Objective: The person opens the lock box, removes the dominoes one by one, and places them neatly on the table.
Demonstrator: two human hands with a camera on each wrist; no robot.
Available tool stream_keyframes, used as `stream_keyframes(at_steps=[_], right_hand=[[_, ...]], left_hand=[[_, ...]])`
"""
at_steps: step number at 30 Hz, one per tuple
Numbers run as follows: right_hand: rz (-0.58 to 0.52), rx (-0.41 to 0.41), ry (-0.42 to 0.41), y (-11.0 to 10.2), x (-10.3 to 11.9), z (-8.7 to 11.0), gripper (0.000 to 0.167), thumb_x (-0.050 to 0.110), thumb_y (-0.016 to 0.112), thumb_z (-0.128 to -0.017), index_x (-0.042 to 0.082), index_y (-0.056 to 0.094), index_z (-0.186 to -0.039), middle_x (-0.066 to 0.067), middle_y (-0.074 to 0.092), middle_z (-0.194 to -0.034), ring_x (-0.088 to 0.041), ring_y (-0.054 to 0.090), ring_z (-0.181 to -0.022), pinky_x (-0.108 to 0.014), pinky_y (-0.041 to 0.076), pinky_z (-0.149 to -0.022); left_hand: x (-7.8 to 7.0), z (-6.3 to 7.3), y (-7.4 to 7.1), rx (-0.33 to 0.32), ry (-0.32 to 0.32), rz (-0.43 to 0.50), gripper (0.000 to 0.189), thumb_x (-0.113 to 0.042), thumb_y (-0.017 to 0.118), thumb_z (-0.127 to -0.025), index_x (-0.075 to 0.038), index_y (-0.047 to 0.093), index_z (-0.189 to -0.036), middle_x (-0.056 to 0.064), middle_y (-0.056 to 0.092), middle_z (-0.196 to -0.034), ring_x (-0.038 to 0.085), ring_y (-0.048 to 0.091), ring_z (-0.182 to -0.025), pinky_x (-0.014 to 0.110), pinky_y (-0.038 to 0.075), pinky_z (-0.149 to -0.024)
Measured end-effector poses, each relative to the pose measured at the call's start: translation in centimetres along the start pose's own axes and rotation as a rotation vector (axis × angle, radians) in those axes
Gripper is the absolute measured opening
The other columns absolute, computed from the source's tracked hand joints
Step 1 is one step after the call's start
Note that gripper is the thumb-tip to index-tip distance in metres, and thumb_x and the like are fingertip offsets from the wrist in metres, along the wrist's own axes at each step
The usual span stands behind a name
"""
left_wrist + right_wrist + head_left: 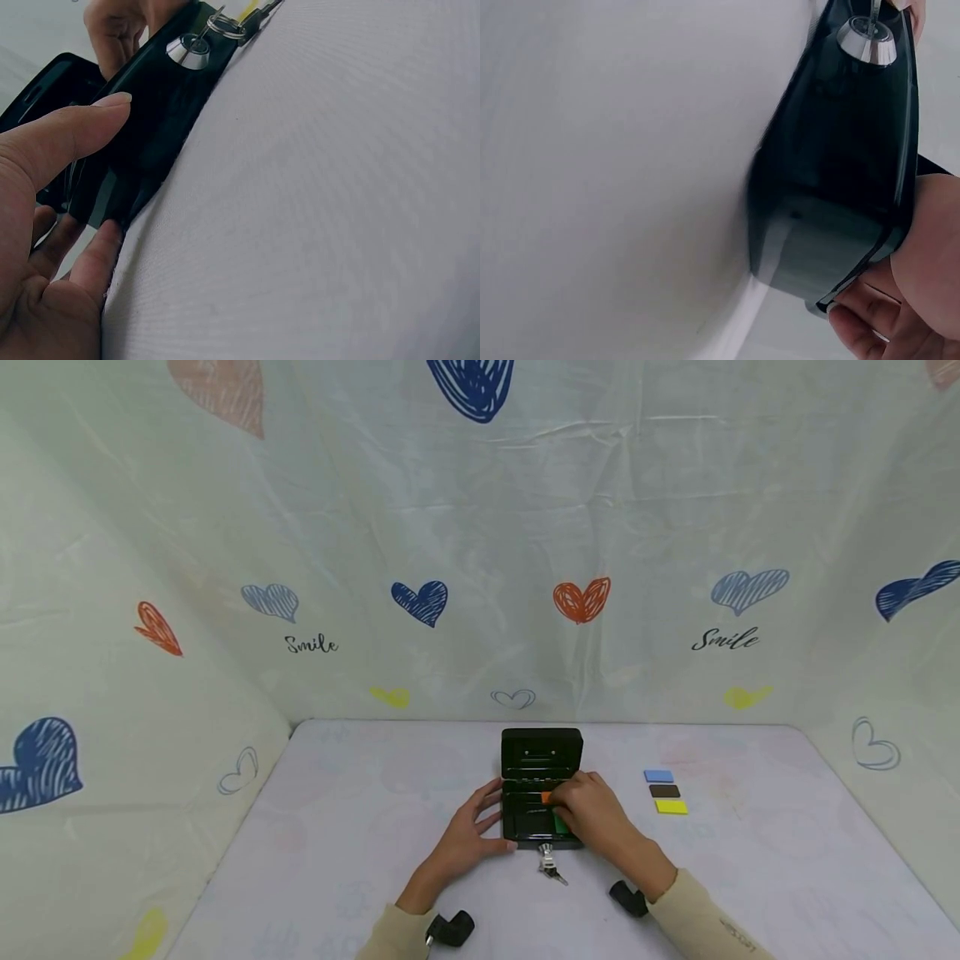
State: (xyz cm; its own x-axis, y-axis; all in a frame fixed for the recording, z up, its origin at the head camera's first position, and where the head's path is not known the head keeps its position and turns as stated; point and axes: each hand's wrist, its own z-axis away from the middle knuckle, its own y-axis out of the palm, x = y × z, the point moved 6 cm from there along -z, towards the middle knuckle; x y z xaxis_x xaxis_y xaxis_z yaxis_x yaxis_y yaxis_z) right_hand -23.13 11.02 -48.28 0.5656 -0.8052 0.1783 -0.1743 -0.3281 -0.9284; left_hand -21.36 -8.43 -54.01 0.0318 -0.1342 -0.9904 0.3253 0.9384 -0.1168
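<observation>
A black cash box [528, 843] stands on the table with its lid [542, 752] raised. My left hand [468, 839] steadies its left side, fingers spread along the wall and thumb [105, 120] straight at the front corner. Inside the box, my right hand [592, 810] pinches a small orange card [546, 797] at its fingertips. A green card [560, 825] lies in the box beneath that hand, partly covered by it. Keys [553, 872] hang from the silver lock [189, 52] on the front. In the right wrist view, the box wall [817, 232] hides the fingertips.
To the right of the box, a blue card [658, 776], a dark brown card [664, 791] and a yellow card [671, 807] lie in a column on the white table [337, 827]. A white curtain [495, 527] printed with hearts surrounds the table's back and sides.
</observation>
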Motion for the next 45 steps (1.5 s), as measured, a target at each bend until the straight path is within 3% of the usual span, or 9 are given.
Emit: stream_keyframes(at_steps=[10, 19, 26, 39, 45], right_hand=[[-0.081, 0.02, -0.113, 0.3, 1.3, -0.1, 0.019, 0.009, 0.09, -0.083, 0.01, 0.083, -0.101, 0.0, 0.08, -0.098, -0.018, 0.064, -0.09, -0.039, 0.056, -0.083], [-0.086, 0.009, -0.116, 0.3, 1.3, -0.3, 0.025, 0.009, 0.093, -0.08, 0.011, 0.082, -0.102, 0.001, 0.079, -0.101, -0.019, 0.065, -0.094, -0.04, 0.057, -0.085], [-0.071, 0.047, -0.086, 0.5, 1.1, -0.6, 0.023, 0.012, 0.092, -0.081, 0.01, 0.082, -0.102, -0.001, 0.079, -0.1, -0.02, 0.066, -0.094, -0.041, 0.058, -0.087], [-0.124, 0.153, -0.147, 0.7, 1.2, -1.0, 0.013, 0.012, 0.088, -0.086, 0.011, 0.082, -0.098, 0.002, 0.074, -0.096, -0.017, 0.063, -0.092, -0.039, 0.059, -0.085], [-0.118, 0.148, -0.169, 0.6, 1.3, -1.0, 0.013, 0.015, 0.086, -0.088, 0.013, 0.082, -0.1, 0.003, 0.073, -0.098, -0.017, 0.064, -0.094, -0.039, 0.059, -0.087]], left_hand=[[0.2, -0.1, 0.0, 0.013, 0.013, 0.004, 0.099, 0.003, 0.086, -0.084, -0.017, 0.034, -0.166, 0.023, 0.038, -0.165, 0.047, 0.047, -0.146, 0.038, 0.056, -0.109], [0.3, -0.1, 0.0, 0.009, 0.01, -0.006, 0.099, 0.003, 0.086, -0.084, -0.017, 0.034, -0.166, 0.024, 0.039, -0.164, 0.048, 0.048, -0.145, 0.04, 0.055, -0.11], [0.3, -0.1, 0.0, 0.005, 0.002, -0.009, 0.099, 0.003, 0.086, -0.084, -0.018, 0.034, -0.166, 0.023, 0.038, -0.165, 0.048, 0.048, -0.145, 0.041, 0.056, -0.109], [-0.1, 0.1, 0.0, 0.022, 0.02, -0.01, 0.098, 0.002, 0.085, -0.086, -0.014, 0.031, -0.167, 0.025, 0.036, -0.166, 0.048, 0.047, -0.146, 0.04, 0.054, -0.111], [-0.3, 0.2, 0.1, 0.023, 0.025, 0.008, 0.099, 0.005, 0.085, -0.085, -0.013, 0.031, -0.167, 0.025, 0.035, -0.166, 0.048, 0.046, -0.146, 0.042, 0.054, -0.111]])
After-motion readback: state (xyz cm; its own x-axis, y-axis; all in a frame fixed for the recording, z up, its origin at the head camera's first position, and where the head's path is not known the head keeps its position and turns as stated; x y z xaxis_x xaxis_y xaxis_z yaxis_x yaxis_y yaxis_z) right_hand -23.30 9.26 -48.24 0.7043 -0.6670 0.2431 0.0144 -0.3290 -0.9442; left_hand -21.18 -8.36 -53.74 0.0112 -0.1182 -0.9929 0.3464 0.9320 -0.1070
